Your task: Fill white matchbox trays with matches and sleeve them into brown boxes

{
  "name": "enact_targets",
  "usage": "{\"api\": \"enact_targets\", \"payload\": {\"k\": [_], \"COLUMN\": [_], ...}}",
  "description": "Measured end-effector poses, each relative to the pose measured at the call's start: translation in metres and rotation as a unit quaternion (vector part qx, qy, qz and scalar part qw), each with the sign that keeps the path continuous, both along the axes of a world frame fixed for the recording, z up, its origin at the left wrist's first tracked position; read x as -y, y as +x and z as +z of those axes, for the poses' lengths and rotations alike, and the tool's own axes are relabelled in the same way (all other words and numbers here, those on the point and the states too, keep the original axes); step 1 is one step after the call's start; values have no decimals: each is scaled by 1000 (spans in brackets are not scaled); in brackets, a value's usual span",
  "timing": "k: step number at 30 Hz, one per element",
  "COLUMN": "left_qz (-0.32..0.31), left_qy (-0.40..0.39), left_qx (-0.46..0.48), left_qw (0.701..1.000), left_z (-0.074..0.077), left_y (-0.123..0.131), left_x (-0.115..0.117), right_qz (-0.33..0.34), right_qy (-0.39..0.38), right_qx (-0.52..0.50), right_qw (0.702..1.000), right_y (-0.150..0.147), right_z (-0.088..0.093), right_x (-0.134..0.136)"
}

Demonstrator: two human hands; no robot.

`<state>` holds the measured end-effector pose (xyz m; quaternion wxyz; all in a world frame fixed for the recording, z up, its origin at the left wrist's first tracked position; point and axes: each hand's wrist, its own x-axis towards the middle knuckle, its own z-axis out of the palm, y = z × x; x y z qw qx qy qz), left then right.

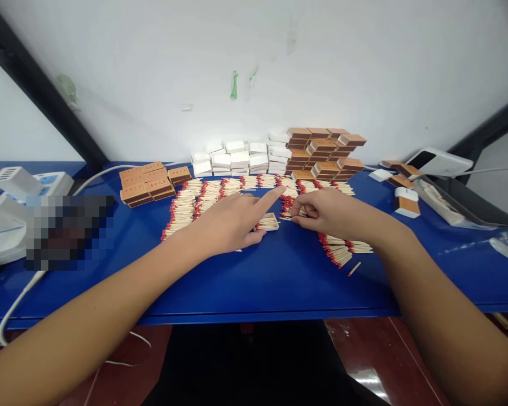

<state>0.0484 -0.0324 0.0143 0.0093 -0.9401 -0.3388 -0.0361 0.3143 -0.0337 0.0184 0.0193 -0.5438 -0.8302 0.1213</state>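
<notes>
My left hand grips a small white matchbox tray between the thumb and the lower fingers. Its index finger is stretched out toward the rows of matches. Several matches lie inside the tray. My right hand is curled, with its fingertips pinched at red-headed matches just right of the tray; how many are in the pinch is hidden. More matches lie in rows left of and behind my left hand. Another group of matches lies below my right hand, and a single match lies apart from it.
Stacked white trays and brown matchbox sleeves stand against the wall. Brown matchboxes are grouped at left. Power strips and a blurred-out dark object lie far left. A white device and loose box parts are at right.
</notes>
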Motion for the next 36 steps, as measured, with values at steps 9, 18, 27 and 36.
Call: {"api": "enact_targets", "payload": {"k": [9, 18, 27, 36], "left_qz": [3, 8, 3, 11], "left_qy": [-2, -11, -14, -9], "left_qx": [1, -10, -13, -23], "left_qw": [1000, 1000, 1000, 1000], "left_z": [-1, 2, 2, 1], "left_y": [0, 1, 1, 1], "left_x": [0, 1, 0, 0], "right_qz": [9, 2, -27, -6], "right_qy": [16, -24, -48, -9], "right_qx": [-5, -2, 10, -3], "right_qw": [1000, 1000, 998, 1000], "right_y": [-1, -6, 2, -2], "right_z": [-1, 1, 6, 3], "right_x": [0, 3, 5, 6]}}
